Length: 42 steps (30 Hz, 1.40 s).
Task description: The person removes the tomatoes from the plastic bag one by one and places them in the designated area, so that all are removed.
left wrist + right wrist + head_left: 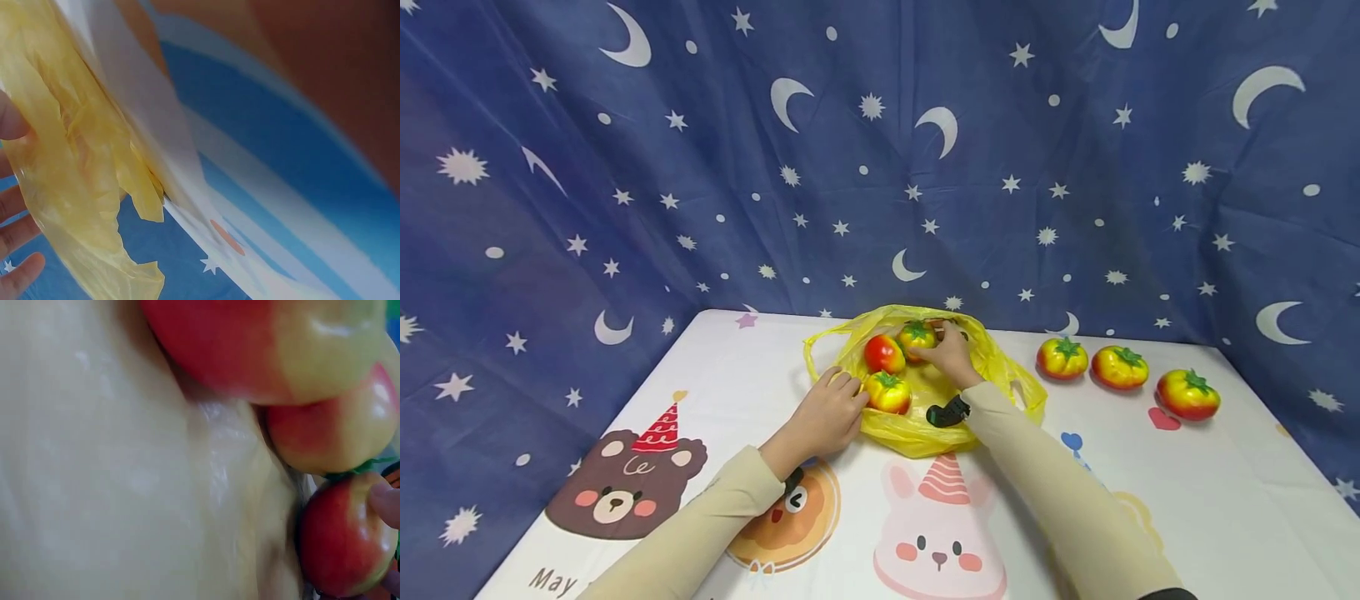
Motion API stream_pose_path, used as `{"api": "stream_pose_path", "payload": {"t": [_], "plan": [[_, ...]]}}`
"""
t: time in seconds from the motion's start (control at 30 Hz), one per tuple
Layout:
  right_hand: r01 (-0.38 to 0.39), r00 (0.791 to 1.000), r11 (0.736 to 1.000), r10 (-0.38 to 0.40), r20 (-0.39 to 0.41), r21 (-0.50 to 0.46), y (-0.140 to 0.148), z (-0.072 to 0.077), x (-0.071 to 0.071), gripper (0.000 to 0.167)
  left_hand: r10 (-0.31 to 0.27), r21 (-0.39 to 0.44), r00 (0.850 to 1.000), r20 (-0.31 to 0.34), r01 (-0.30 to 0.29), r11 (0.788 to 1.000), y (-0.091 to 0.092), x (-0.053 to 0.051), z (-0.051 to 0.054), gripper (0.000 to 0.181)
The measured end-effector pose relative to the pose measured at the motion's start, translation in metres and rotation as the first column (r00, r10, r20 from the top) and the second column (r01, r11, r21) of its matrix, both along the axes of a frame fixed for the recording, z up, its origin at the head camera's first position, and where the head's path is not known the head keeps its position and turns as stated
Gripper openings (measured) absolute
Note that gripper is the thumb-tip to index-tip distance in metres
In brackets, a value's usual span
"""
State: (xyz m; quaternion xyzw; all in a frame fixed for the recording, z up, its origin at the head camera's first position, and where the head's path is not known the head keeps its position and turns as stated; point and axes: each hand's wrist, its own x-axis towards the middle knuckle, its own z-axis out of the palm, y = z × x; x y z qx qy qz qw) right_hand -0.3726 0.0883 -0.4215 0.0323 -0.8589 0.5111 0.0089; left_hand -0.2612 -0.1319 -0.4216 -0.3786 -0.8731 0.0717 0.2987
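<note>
A yellow plastic bag (925,433) lies spread open on the table, with red-and-yellow toy tomatoes (888,392) inside. My left hand (827,417) grips the bag's left edge; in the left wrist view the thumb and fingers lie on either side of the yellow plastic (75,144). Inside the bag, toward its back, my right hand (951,354) holds a tomato (916,337) with a green stem. The right wrist view shows the thumb (386,501) on this tomato (337,540), other fingers partly hidden below it. A redder tomato (883,354) sits just left of it.
Three more toy tomatoes stand in a row on the right of the table: one (1062,358), a middle one (1119,367) and a nearer one (1187,395). The white tablecloth (760,358) has printed animals. A blue star-patterned curtain (850,208) hangs behind and at the sides.
</note>
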Motion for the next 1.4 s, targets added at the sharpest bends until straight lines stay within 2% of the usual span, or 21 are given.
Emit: {"api": "stream_pose_path", "payload": {"t": [0.2,0.37,0.5,0.63,0.73,1.03,1.2,1.4], "plan": [[-0.025,1.000,1.000,0.024,0.016,0.003,0.010,0.006,0.004,0.063,0.009,-0.007,1.000,0.016,-0.009,1.000,-0.001,-0.002,0.001,0.007],[-0.069,0.996,0.998,0.068,0.053,0.012,0.020,0.014,0.007,0.067,0.012,-0.008,1.000,0.004,-0.012,1.000,-0.001,-0.005,0.004,0.009],[-0.152,0.985,0.988,0.148,0.086,0.038,0.027,0.016,0.009,0.073,0.006,0.002,1.000,-0.003,-0.006,1.000,-0.002,-0.006,0.004,0.007],[-0.259,0.963,0.963,0.250,0.102,0.078,0.033,0.015,0.010,0.077,-0.001,0.008,1.000,-0.008,0.001,1.000,-0.002,-0.005,0.003,0.006],[-0.305,0.949,0.950,0.296,0.110,0.074,0.037,0.014,0.011,0.077,-0.002,0.009,1.000,-0.014,0.002,1.000,-0.002,-0.005,0.002,0.006],[-0.352,0.929,0.934,0.340,0.149,0.061,0.043,0.008,0.013,0.073,-0.004,0.006,1.000,-0.003,0.004,1.000,-0.003,0.000,0.000,0.006],[-0.378,0.915,0.926,0.375,0.149,-0.009,0.049,0.008,0.015,0.066,-0.006,0.006,1.000,-0.002,0.006,1.000,-0.002,0.000,-0.001,0.006],[-0.380,0.911,0.923,0.385,0.149,-0.063,0.055,0.009,0.018,0.053,-0.008,0.004,1.000,0.000,0.008,1.000,0.000,0.000,-0.003,0.005]]}}
